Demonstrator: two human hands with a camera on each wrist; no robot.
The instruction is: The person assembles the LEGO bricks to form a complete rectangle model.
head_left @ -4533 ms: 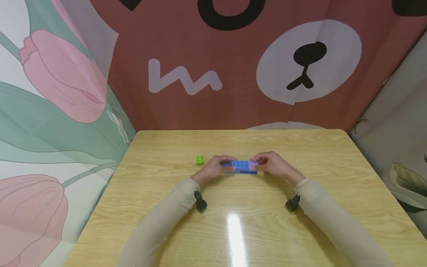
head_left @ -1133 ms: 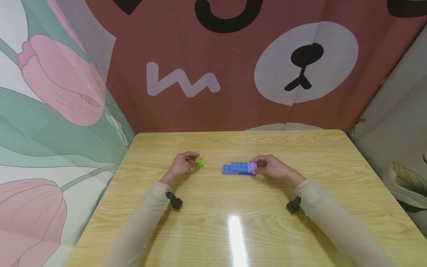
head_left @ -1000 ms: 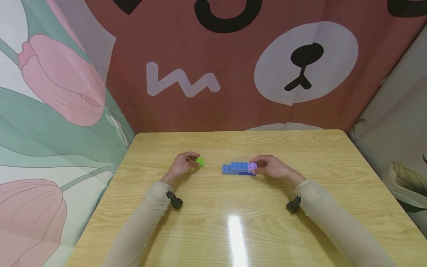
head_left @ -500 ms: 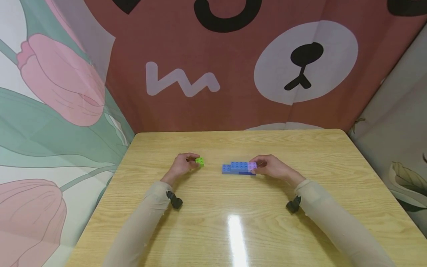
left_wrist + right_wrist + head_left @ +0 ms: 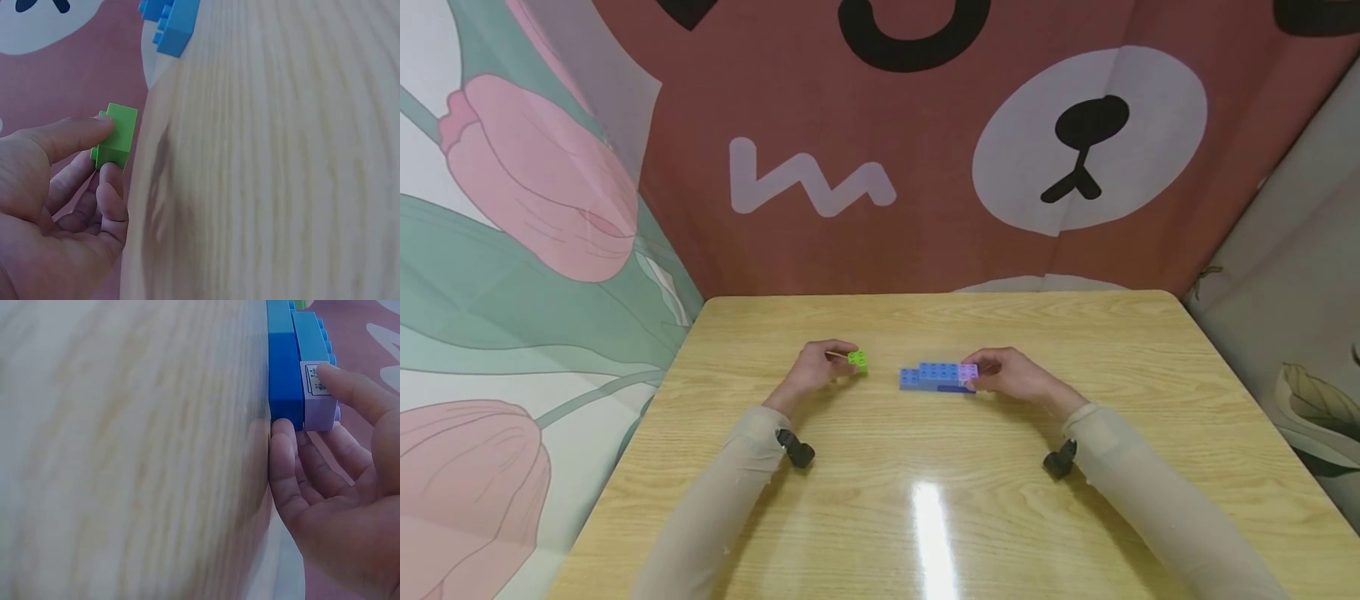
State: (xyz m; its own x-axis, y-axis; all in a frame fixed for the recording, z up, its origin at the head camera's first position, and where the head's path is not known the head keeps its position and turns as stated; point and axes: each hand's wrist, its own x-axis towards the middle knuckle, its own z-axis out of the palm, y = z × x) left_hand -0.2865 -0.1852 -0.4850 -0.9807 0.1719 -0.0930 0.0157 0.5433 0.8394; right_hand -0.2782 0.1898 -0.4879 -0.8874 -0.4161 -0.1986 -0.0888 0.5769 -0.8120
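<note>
My left hand (image 5: 817,367) pinches a small green building brick (image 5: 857,361) between thumb and fingers. In the left wrist view the green brick (image 5: 119,136) is held close over the table, its studs toward the palm side. To its right lies a two-layer stack of blue bricks (image 5: 936,372), with a purple brick (image 5: 967,372) at the right end of the upper layer. My right hand (image 5: 1011,371) grips that end. The right wrist view shows its thumb on the purple brick's printed face (image 5: 317,381) and fingers at the end of the dark blue brick (image 5: 284,375) below.
The wooden table (image 5: 850,500) carries the bricks near its far half. Behind it hangs a red cloth (image 5: 925,250) with a bear face, and a floral cloth (image 5: 535,292) is at the left. Each wrist wears a small black camera (image 5: 796,450).
The left hand has left the blue stack, taken hold of the green brick and moved it slightly right, toward the stack. The right hand stays at the purple end.
</note>
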